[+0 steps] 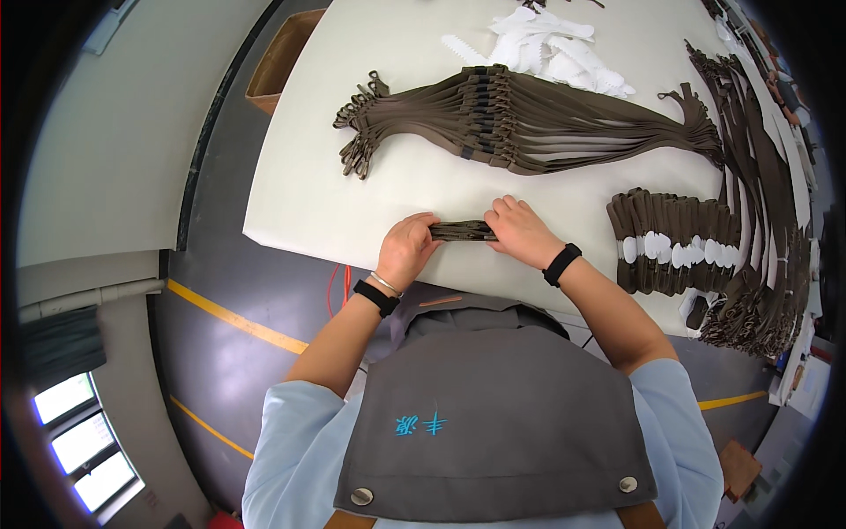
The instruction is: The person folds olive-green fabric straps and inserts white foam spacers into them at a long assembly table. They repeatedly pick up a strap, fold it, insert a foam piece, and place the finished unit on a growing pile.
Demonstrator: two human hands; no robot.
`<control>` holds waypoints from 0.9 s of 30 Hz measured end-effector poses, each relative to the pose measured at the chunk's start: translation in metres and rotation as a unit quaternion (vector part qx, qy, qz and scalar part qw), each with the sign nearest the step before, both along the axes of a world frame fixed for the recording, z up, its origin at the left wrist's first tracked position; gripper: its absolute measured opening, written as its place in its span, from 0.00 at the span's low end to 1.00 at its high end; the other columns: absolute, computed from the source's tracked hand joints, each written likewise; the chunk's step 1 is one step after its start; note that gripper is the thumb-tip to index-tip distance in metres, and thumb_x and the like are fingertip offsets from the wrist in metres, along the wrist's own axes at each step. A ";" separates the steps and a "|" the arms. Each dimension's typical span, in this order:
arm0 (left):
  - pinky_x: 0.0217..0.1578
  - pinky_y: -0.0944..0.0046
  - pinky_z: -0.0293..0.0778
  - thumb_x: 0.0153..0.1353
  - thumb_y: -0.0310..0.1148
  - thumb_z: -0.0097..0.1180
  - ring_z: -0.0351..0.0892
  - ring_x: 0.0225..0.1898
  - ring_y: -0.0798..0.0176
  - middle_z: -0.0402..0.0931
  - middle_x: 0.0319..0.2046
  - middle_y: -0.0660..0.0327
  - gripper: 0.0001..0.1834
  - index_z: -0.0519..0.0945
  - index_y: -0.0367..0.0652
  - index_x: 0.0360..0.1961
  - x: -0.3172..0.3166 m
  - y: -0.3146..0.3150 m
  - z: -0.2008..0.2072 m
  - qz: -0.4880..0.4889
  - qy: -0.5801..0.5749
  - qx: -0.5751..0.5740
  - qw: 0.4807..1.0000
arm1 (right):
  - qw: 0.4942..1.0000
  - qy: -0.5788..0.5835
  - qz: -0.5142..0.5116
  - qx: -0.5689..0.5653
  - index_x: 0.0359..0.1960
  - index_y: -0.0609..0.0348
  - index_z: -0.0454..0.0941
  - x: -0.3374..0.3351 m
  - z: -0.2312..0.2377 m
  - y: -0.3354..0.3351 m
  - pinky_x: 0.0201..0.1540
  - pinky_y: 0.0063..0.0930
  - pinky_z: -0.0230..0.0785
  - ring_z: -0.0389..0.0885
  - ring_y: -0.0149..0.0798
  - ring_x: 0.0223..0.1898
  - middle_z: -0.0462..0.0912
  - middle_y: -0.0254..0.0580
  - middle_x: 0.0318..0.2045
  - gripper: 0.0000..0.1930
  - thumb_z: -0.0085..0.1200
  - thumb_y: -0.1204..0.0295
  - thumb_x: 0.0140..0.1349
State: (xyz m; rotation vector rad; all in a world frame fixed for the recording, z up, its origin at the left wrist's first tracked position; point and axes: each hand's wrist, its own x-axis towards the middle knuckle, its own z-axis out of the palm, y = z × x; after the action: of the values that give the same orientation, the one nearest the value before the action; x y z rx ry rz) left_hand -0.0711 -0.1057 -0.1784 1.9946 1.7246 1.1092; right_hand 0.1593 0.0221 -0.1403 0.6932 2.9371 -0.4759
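A folded bundle of brown webbing strap (463, 231) lies crosswise near the front edge of the white table (304, 189). My left hand (407, 249) grips its left end, thumb and fingers closed round it. At the other end my right hand (523, 233) pinches the strap between thumb and fingers. Beyond my hands stretches a large fan of brown straps (582, 119), with dark buckles or sliders across its middle and looped ends at its left. To the right sits a row of folded strap bundles (674, 220), each with a white band round its middle.
White paper bands (546, 44) lie heaped at the far side. Long brown straps (753, 176) hang together along the table's right side, their ends piled near the front (749, 322). A cardboard box (286, 57) stands on the floor beyond the left edge.
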 end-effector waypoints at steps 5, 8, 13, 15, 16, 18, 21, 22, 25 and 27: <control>0.43 0.54 0.76 0.47 0.24 0.70 0.77 0.40 0.49 0.78 0.36 0.57 0.27 0.74 0.39 0.50 0.006 0.007 0.011 0.025 -0.045 -0.075 0.996 | 0.998 0.041 -0.045 0.028 0.41 0.59 0.76 0.005 -0.003 -0.011 0.49 0.36 0.63 0.70 0.42 0.47 0.73 0.41 0.41 0.16 0.65 0.65 0.56; 0.43 0.55 0.76 0.47 0.25 0.71 0.76 0.41 0.49 0.77 0.35 0.57 0.30 0.73 0.37 0.53 0.003 0.011 0.009 0.006 -0.005 -0.074 0.997 | 0.994 0.062 -0.055 0.065 0.42 0.59 0.75 0.007 -0.009 -0.018 0.49 0.36 0.63 0.70 0.42 0.47 0.73 0.40 0.40 0.16 0.63 0.65 0.57; 0.42 0.56 0.75 0.44 0.24 0.72 0.76 0.40 0.50 0.76 0.36 0.57 0.28 0.75 0.36 0.49 -0.011 0.017 0.004 -0.035 0.031 -0.084 0.995 | 0.994 0.066 -0.039 0.073 0.42 0.59 0.74 0.009 -0.011 -0.017 0.47 0.35 0.63 0.70 0.42 0.46 0.72 0.40 0.40 0.16 0.62 0.64 0.57; 0.41 0.56 0.75 0.43 0.24 0.72 0.76 0.39 0.50 0.75 0.35 0.57 0.25 0.77 0.37 0.45 -0.013 0.022 0.006 -0.055 0.055 -0.089 0.993 | 0.993 0.070 -0.035 0.088 0.42 0.60 0.74 0.010 -0.014 -0.016 0.46 0.34 0.64 0.70 0.42 0.46 0.72 0.40 0.39 0.16 0.62 0.64 0.57; 0.40 0.56 0.74 0.43 0.25 0.72 0.76 0.38 0.50 0.74 0.35 0.57 0.24 0.78 0.38 0.43 -0.012 0.022 0.007 -0.052 0.060 -0.100 0.992 | 0.992 0.072 -0.033 0.095 0.42 0.60 0.74 0.010 -0.015 -0.017 0.46 0.34 0.64 0.70 0.42 0.46 0.72 0.40 0.39 0.16 0.62 0.64 0.57; 0.40 0.56 0.73 0.43 0.26 0.73 0.75 0.38 0.51 0.74 0.34 0.58 0.22 0.78 0.39 0.40 -0.008 0.026 0.017 -0.048 0.119 -0.118 0.985 | 0.991 0.071 -0.033 0.105 0.41 0.60 0.74 0.010 -0.015 -0.018 0.46 0.34 0.64 0.70 0.42 0.46 0.72 0.40 0.39 0.16 0.62 0.64 0.57; 0.44 0.56 0.70 0.44 0.34 0.73 0.75 0.41 0.51 0.74 0.37 0.59 0.23 0.78 0.43 0.42 0.008 0.032 0.027 -0.040 0.292 -0.150 0.944 | 0.991 0.062 -0.032 0.115 0.41 0.60 0.74 0.009 -0.016 -0.018 0.46 0.34 0.64 0.70 0.42 0.46 0.72 0.40 0.39 0.15 0.62 0.65 0.57; 0.44 0.56 0.70 0.44 0.34 0.73 0.75 0.41 0.52 0.74 0.38 0.59 0.24 0.78 0.43 0.43 0.014 0.035 0.030 -0.060 0.251 -0.135 0.957 | 0.991 0.058 -0.032 0.118 0.41 0.60 0.75 0.008 -0.016 -0.019 0.46 0.34 0.64 0.70 0.42 0.46 0.72 0.40 0.39 0.15 0.62 0.65 0.57; 0.44 0.55 0.71 0.44 0.35 0.72 0.75 0.40 0.53 0.75 0.39 0.60 0.26 0.78 0.42 0.46 0.035 0.042 0.034 -0.115 0.148 -0.088 0.978 | 0.991 0.057 -0.039 0.111 0.41 0.59 0.75 0.007 -0.015 -0.018 0.47 0.34 0.64 0.70 0.42 0.47 0.73 0.40 0.40 0.15 0.62 0.64 0.57; 0.43 0.55 0.72 0.46 0.32 0.71 0.75 0.40 0.54 0.75 0.37 0.60 0.22 0.79 0.43 0.44 0.043 0.045 0.025 -0.103 0.143 -0.092 0.980 | 0.993 0.070 -0.050 0.080 0.41 0.59 0.75 0.009 -0.012 -0.017 0.47 0.35 0.65 0.71 0.42 0.47 0.73 0.39 0.40 0.15 0.63 0.65 0.56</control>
State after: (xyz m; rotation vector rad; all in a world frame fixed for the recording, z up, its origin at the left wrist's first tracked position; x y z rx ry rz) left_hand -0.0280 -0.0607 -0.1532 2.2356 1.6304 0.5966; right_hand 0.1681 0.0053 -0.1528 0.8628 3.1094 -0.3096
